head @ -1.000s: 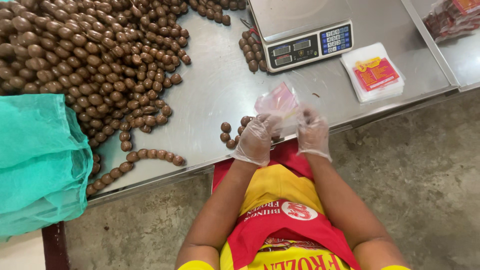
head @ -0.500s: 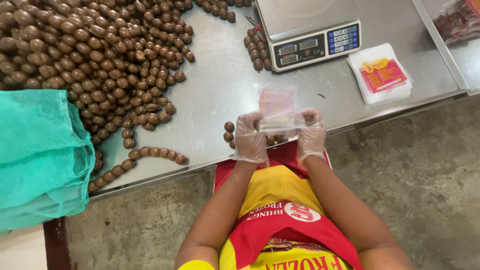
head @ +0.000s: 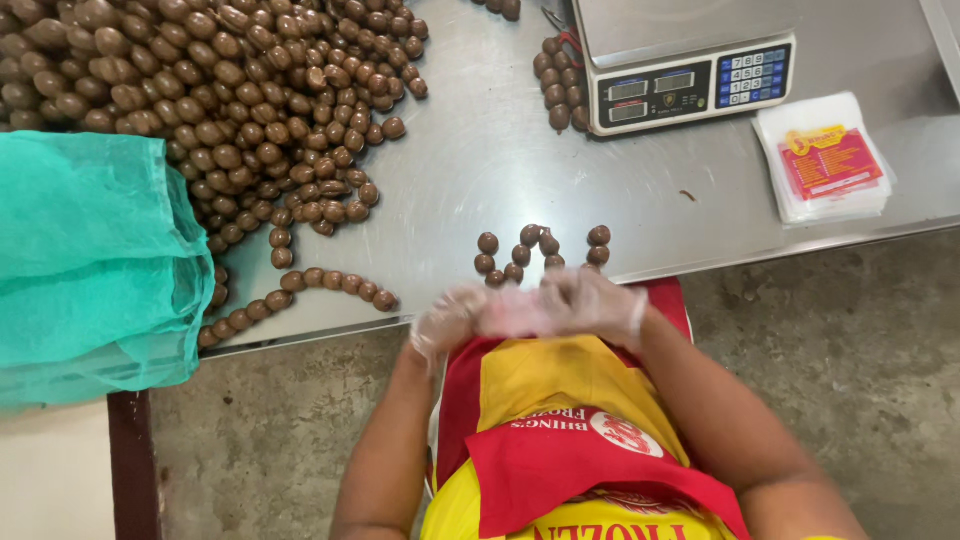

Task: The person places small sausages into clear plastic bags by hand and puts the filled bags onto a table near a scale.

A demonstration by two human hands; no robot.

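From the head view, the person stands at the near edge of a steel table [head: 470, 170], and both hands are brought together just off that edge, in front of the red and yellow apron [head: 560, 420]. The left hand [head: 452, 316] and the right hand [head: 595, 300] wear thin clear gloves and they meet around something pale and blurred between them; I cannot tell what it is, nor if the fingers are closed on it or only touching. Just beyond the hands, right at the table rim, lies a small group of brown balls [head: 535, 252], a little apart from each other. To the left of it a short curved row of balls [head: 335, 283] runs close along the same edge. Farther in and to the left, a big heap of brown balls [head: 210, 100] covers the table corner, and a green net cloth [head: 90, 270] hangs over the left end of the table and hides part of the heap. Between the heap and the digital scale [head: 680, 65] there is a bare strip of steel, the most open room on the table. A few balls lie beside the left side of the scale. Near the right edge sits a stack of white bags with red labels [head: 825, 160]. Under the table edge is a grey concrete floor [head: 850, 330].
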